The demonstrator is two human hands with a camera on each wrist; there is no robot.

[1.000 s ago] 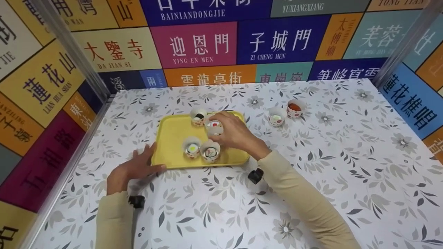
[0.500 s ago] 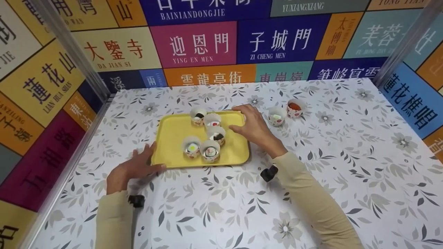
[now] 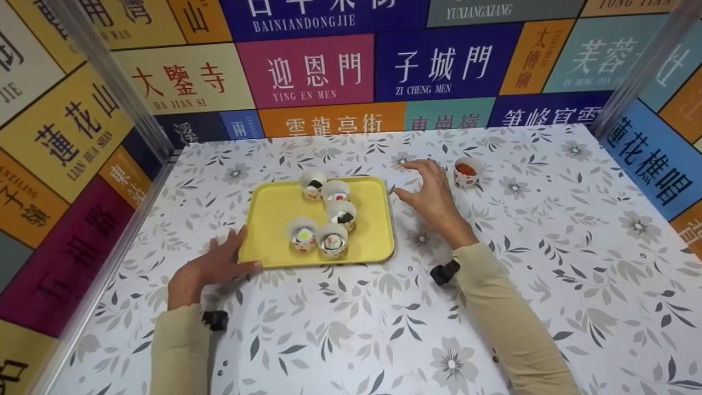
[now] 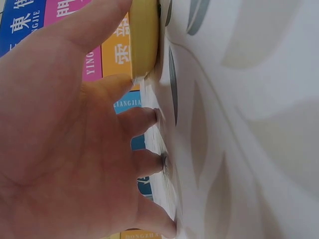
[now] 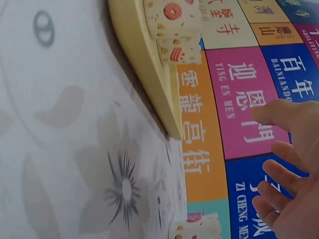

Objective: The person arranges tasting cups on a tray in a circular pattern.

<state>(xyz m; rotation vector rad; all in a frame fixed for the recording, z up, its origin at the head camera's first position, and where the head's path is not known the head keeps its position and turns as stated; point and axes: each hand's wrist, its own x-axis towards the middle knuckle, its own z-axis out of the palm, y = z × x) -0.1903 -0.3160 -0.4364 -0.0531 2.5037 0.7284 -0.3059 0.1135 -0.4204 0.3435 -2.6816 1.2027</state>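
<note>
Fingers spread, the left hand (image 3: 211,269) rests at the left edge of the yellow tray (image 3: 269,216) bearing five paper cups (image 3: 332,252) between near and far edges, while the right hand (image 3: 435,200), thumb and fingers parted, hovers past the tray's right edge, near an orange-filled cup (image 3: 466,178) toward the bench's (image 3: 340,334) far edge.

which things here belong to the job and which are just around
Likely the job: rectangular yellow tray; five white patterned paper cups on it; orange-filled patterned paper cup off it.

Just around: white floral tabletop; multicoloured lettered wall panels; black wrist devices.
</note>
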